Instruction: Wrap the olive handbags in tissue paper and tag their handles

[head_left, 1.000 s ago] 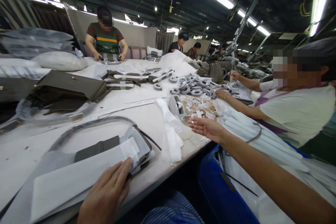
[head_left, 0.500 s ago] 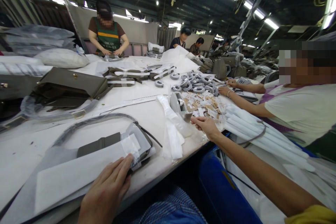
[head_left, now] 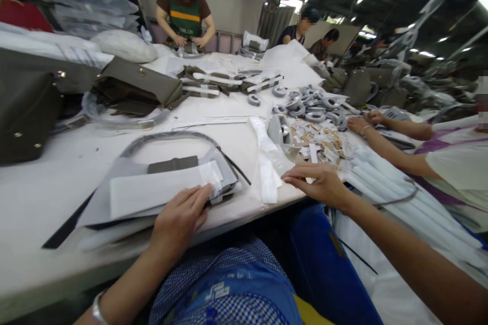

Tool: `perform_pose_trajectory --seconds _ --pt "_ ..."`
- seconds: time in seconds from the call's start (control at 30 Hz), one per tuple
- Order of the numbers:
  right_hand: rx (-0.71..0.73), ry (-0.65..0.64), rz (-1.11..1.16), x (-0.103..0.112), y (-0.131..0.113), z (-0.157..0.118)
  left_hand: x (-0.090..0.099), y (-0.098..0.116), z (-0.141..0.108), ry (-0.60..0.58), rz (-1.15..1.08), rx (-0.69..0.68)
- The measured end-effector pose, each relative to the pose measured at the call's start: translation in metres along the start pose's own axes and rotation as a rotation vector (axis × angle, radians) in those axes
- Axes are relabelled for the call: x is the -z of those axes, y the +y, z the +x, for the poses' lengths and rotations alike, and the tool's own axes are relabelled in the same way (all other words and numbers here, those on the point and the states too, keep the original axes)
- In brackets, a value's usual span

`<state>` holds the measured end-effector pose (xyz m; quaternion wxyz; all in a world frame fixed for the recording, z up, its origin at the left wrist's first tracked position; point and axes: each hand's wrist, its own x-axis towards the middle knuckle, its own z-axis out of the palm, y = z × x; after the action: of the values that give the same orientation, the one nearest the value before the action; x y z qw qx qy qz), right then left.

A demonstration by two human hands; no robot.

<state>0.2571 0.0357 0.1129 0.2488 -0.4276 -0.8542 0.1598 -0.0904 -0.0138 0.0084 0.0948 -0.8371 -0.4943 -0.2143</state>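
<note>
An olive-grey handbag (head_left: 173,163) lies on the table before me, partly covered by a white wrapping sheet (head_left: 148,190) with clear tape at its right end. Its strap (head_left: 168,136) is wrapped in film and arches behind it. My left hand (head_left: 181,216) rests flat on the sheet's right end, fingers stretched over the taped spot. My right hand (head_left: 320,183) is off the bag, just in front of a grey tape dispenser (head_left: 280,134), its fingers pressed together. Whatever they pinch is too small to make out. White strips (head_left: 267,167) lie between bag and right hand.
Wrapped strap coils (head_left: 314,109) and a heap of tags (head_left: 320,139) lie beyond the dispenser. White foam rolls (head_left: 404,193) hang over the right edge by a blue bin (head_left: 324,259). More bags (head_left: 141,84) lie at left. A co-worker's hands (head_left: 362,122) work at right.
My right hand has drawn away from the tape dispenser, toward me. My left hand stays on the wrapped bag. The view has turned downward and to the left.
</note>
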Motion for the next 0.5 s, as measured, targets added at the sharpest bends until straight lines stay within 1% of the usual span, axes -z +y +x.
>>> perform_pose_trajectory --seconds 0.1,0.17,0.2,0.33,0.4,0.5 --pt "0.246 -0.311 0.122 -0.005 -0.042 0.028 0.005 0.004 0.003 -0.03 -0.051 0.072" --pt "0.384 -0.467 0.093 -0.016 -0.061 0.049 0.007 0.006 0.004 -0.028 -0.076 0.104" --pt "0.449 -0.513 0.037 -0.024 -0.066 0.06 0.007 0.007 0.004 -0.024 -0.089 0.115" --pt "0.652 -0.592 -0.263 -0.059 -0.074 0.099 0.006 0.008 0.005 0.018 -0.125 0.128" --pt "0.71 -0.626 -0.371 -0.074 -0.074 0.116 0.005 0.009 0.005 0.044 -0.133 0.137" --pt "0.767 -0.66 -0.459 -0.089 -0.075 0.135 0.005 0.008 0.006 0.069 -0.156 0.139"
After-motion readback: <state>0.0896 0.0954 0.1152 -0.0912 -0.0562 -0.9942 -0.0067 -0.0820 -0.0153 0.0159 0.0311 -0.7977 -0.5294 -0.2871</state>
